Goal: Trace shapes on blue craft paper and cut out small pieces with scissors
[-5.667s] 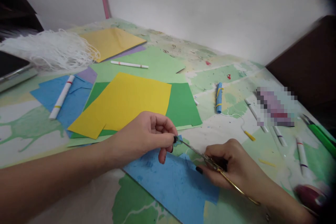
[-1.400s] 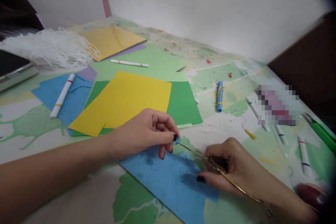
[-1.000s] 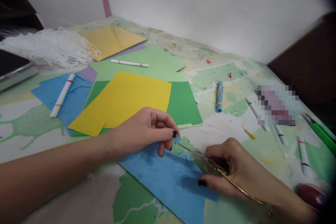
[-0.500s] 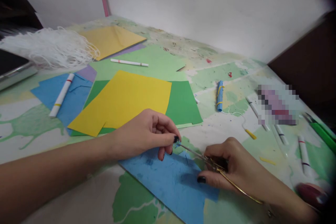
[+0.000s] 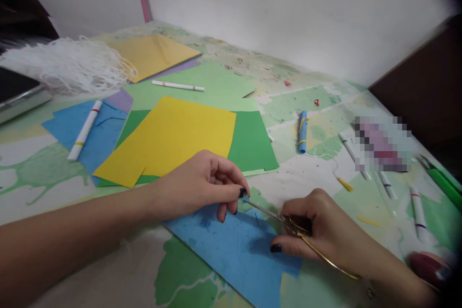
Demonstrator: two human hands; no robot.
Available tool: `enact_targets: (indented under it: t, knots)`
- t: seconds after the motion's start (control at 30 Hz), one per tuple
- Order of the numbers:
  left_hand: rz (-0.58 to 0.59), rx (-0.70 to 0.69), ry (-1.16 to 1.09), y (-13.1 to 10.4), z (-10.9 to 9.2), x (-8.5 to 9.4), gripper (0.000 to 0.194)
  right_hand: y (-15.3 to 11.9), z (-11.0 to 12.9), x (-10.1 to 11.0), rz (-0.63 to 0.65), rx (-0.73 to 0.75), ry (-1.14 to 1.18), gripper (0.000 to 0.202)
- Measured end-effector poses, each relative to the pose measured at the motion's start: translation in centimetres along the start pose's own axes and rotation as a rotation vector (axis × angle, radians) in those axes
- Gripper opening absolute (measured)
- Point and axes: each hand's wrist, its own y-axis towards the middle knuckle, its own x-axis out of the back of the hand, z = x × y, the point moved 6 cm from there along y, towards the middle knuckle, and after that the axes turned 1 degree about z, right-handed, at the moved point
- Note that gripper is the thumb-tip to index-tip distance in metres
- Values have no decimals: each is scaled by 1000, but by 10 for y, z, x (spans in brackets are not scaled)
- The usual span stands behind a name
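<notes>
My left hand (image 5: 212, 183) pinches a tiny blue paper piece (image 5: 246, 198) between thumb and index finger. My right hand (image 5: 314, 231) is closed round gold-handled scissors (image 5: 288, 223), their tips pointing left and reaching the blue piece. Below both hands lies a blue sheet (image 5: 234, 245) with small dark scraps on it. Left and behind my left hand are a yellow sheet (image 5: 180, 134) and a green sheet (image 5: 250, 139) beneath it. A rolled blue paper tube (image 5: 302, 132) wound with yellow strips stands apart, a white string running from it to a small yellow roll (image 5: 345, 184).
White string (image 5: 72, 65) is heaped at the back left beside a dark device (image 5: 21, 91). Markers lie about, one (image 5: 84, 131) on blue paper and one (image 5: 178, 86) on light green. A green cutter (image 5: 443, 183) is at the far right, near a blurred-out item (image 5: 382, 144).
The scissor tips have shifted very slightly at the blue piece. Both hands stay almost in the same place.
</notes>
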Motion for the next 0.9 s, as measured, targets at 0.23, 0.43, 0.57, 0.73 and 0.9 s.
enact_targets:
  t: [0.23, 0.43, 0.57, 0.73, 0.9]
  knots:
    - [0, 4, 12, 0, 1, -1, 6, 1, 0, 1, -10, 12, -4, 44]
    - [-5, 17, 27, -1, 1, 0, 7, 0, 2, 2, -10, 17, 0, 45]
    - [-5, 13, 37, 1, 1, 0, 5, -1, 1, 1, -1, -7, 8, 47]
    - [-13, 10, 47, 2, 1, 1, 6, 1, -1, 1, -15, 4, -1, 46]
    - [-30, -8, 16, 2, 1, 3, 6, 1, -1, 2, -20, 11, -6, 47]
